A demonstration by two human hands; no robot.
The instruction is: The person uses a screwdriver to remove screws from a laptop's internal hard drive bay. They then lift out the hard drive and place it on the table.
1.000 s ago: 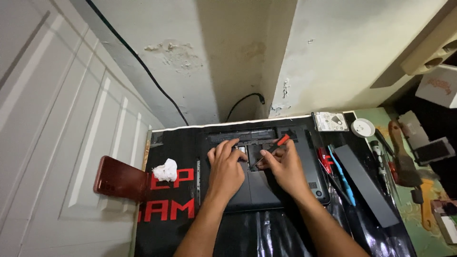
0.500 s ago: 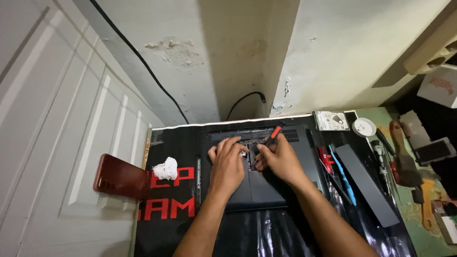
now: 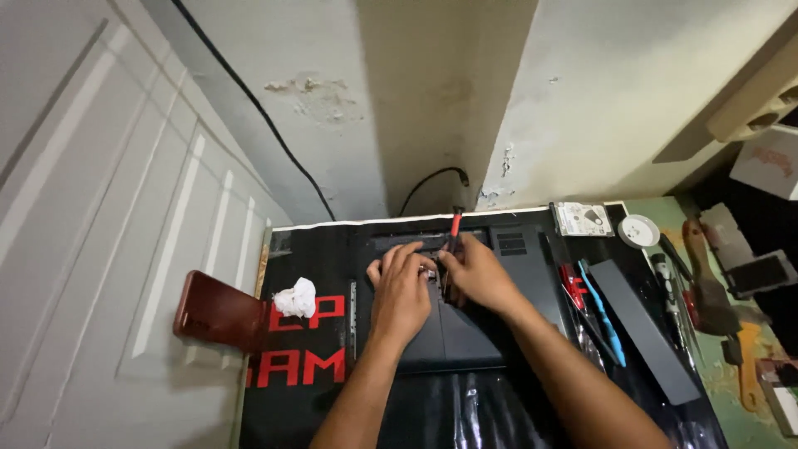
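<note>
A black laptop (image 3: pixel 499 249) lies bottom-up on a black mat (image 3: pixel 307 391) with red letters. My left hand (image 3: pixel 401 293) rests on its underside, fingers pressing near a small open spot in the middle. My right hand (image 3: pixel 475 273) holds a screwdriver with a red and black handle (image 3: pixel 454 229), upright, tip down at that same spot between the hands. What lies under the fingers is hidden.
A crumpled white tissue (image 3: pixel 296 298) and a brown wallet-like case (image 3: pixel 218 313) lie left. Right of the laptop are red and blue tools (image 3: pixel 592 303), a long black bar (image 3: pixel 644 328), a bare hard drive (image 3: pixel 583 219), a white disc (image 3: pixel 638 230) and more hand tools (image 3: pixel 706 291). A black cable (image 3: pixel 428 179) runs down the wall.
The screwdriver has swung from lying slanted to the right to standing upright. Both hands have shifted slightly toward the laptop's far edge.
</note>
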